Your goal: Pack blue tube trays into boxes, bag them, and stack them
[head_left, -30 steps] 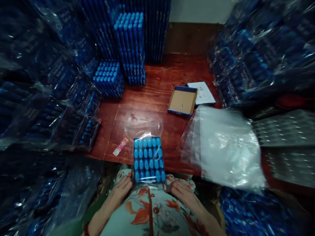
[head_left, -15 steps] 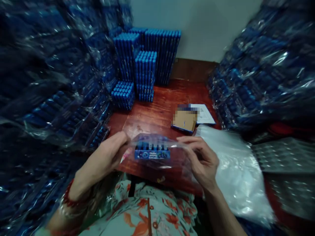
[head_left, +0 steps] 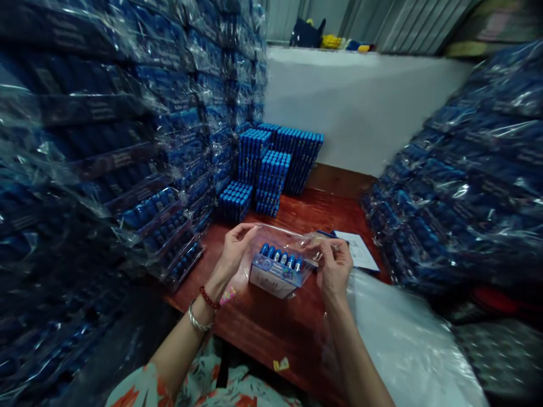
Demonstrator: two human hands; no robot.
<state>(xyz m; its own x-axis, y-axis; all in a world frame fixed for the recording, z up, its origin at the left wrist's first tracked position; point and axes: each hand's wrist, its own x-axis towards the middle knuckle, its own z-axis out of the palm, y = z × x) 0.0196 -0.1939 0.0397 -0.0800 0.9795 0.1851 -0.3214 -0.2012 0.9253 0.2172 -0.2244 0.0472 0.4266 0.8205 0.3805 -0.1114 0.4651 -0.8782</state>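
Observation:
A small blue display box (head_left: 275, 276) with a row of blue-capped tubes stands tilted inside a clear plastic bag (head_left: 282, 230), over the red-brown table. My left hand (head_left: 237, 244) pinches the bag's edge at its upper left, fingers closed. On the other side, my right hand (head_left: 335, 263) grips the bag's right edge between thumb and fingers. Neither hand touches the box itself. The box's underside or lower face shows towards me.
Wrapped blue packs (head_left: 169, 121) are piled high at left, and more (head_left: 458, 186) at right. Bundles of blue tubes (head_left: 271, 181) stand at the table's back. White sheet (head_left: 356, 249) and plastic bags (head_left: 394, 333) lie at right; a yellow scrap (head_left: 280, 364) lies near the front edge.
The view has tilted up, showing more wall and a ledge. Both hands have raised the bag's edges, and the box inside now tips, showing its pale lower face.

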